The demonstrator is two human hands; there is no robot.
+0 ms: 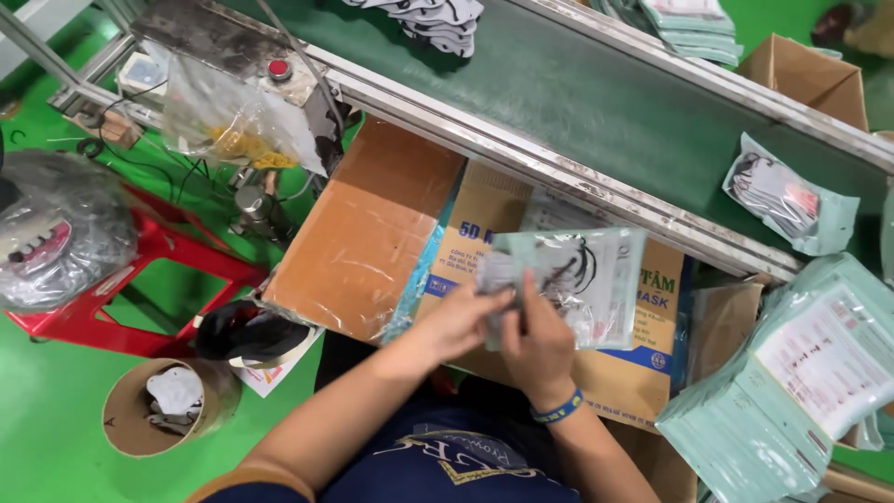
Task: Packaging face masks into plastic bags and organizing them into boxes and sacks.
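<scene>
My left hand (pixel 458 319) and my right hand (pixel 537 341) meet over my lap and both grip the near left edge of a pale green plastic pouch (pixel 582 279) with a clear window showing dark face masks inside. The pouch lies tilted above a flat brown cardboard box (pixel 372 224) with blue print. A blue wristband (pixel 559 408) circles my right wrist.
A green conveyor belt (pixel 596 102) with metal rails runs diagonally behind the box, carrying loose masks (pixel 438 23) and another filled pouch (pixel 790 196). A tall stack of green pouches (pixel 792 382) stands at right. A red stool (pixel 140 270), a cardboard tube bin (pixel 158 405) and open cartons (pixel 810 74) surround me.
</scene>
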